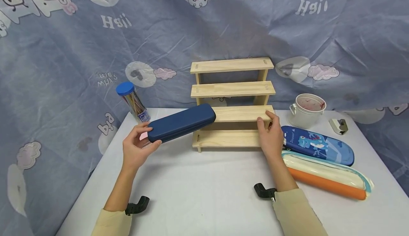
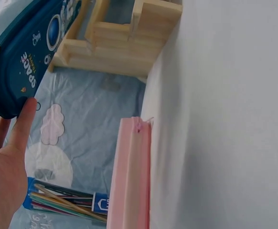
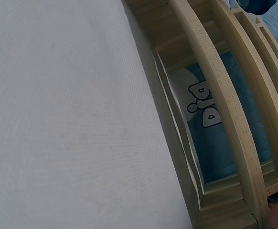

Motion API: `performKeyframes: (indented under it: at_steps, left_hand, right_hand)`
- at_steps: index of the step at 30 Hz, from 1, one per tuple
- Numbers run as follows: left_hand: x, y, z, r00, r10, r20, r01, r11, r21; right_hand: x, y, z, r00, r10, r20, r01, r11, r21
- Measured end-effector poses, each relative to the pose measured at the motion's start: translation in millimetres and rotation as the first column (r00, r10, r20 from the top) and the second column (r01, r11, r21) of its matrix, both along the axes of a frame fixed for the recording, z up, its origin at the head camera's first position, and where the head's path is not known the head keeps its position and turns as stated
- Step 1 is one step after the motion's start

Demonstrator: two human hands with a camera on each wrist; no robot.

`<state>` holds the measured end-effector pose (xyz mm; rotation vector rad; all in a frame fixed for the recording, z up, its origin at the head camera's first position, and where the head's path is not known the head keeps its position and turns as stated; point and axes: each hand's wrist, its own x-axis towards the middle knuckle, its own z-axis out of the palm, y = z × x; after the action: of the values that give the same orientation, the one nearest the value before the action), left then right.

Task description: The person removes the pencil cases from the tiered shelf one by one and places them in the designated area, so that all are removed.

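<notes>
Gripping the navy pencil case (image 1: 181, 122), the left hand (image 1: 135, 147) lifts it — right hand (image 1: 271, 135) rests open-fingered on the wooden rack (image 1: 233, 104).

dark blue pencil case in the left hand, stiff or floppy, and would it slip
Probably stiff: the dark blue pencil case stays straight though the left hand holds only one end. It seems light, since a thumb-and-fingers hold carries it. Its smooth shell might slip in a loose grip.

Left hand (image 2: 3, 176) grips the navy pencil case (image 2: 29, 57); wooden rack (image 2: 124, 43) beyond; pink box (image 2: 129, 176) below.
</notes>
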<state>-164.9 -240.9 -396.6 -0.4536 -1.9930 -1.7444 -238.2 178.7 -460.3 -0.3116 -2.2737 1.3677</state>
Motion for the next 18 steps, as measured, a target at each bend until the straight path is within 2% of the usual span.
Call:
performKeyframes:
  at_steps: [9, 18]
  left_hand:
    - [2.2, -24.0, -27.8, 1.000, -0.002, 0.000, 0.002, 0.999, 0.052]
    - [14.0, -39.7, -38.6, 1.000, 0.022, 0.005, -0.023, 0.995, 0.096]
  right_hand:
    - [-1.2, 0.1, -0.3, 1.000, -0.009, -0.015, 0.009, 1.000, 0.009]
    - [-0.9, -0.2, -0.6, 1.000, -0.002, -0.008, 0.002, 1.000, 0.007]
